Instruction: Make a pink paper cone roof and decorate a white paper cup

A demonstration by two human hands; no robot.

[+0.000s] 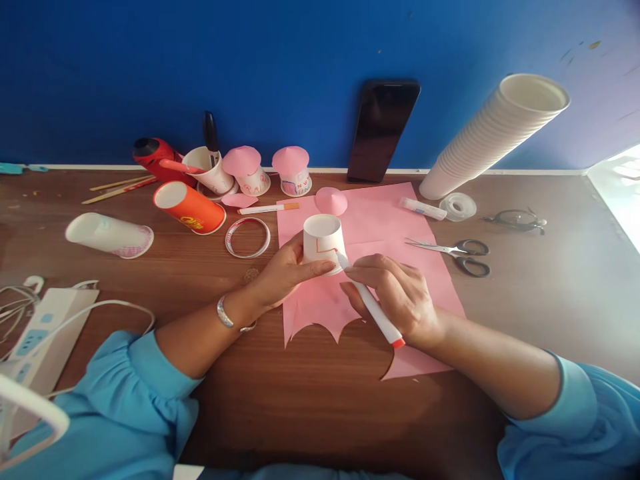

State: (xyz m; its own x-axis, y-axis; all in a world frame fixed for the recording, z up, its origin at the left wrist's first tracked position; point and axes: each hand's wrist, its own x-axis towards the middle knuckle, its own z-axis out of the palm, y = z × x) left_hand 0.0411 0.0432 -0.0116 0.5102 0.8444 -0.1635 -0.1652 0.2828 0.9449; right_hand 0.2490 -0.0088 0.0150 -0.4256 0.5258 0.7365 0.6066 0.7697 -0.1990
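My left hand [285, 273] is wrapped round a short white paper cup [320, 237], held above the pink paper. Its rim is uppermost, and red lines are drawn on the side facing me. In my right hand [397, 297] is a white marker [373, 310] with a red end, its tip touching the cup beside the red line. The pink paper [380, 220] below has scalloped cuts along its near edge. Just behind the cup lies a pink paper cone [331, 201]. Two decorated cups with pink cone tops, one cone top [291, 161] on the right, stand by the wall.
Scissors [457, 252], a glue stick [423, 208], clear tape [459, 207] and glasses [517, 219] lie at right. A tall cup stack [495, 133] and a phone [384, 130] lean at the back. An orange cup [190, 208], paper ring [247, 238] and power strip [47, 340] are at left.
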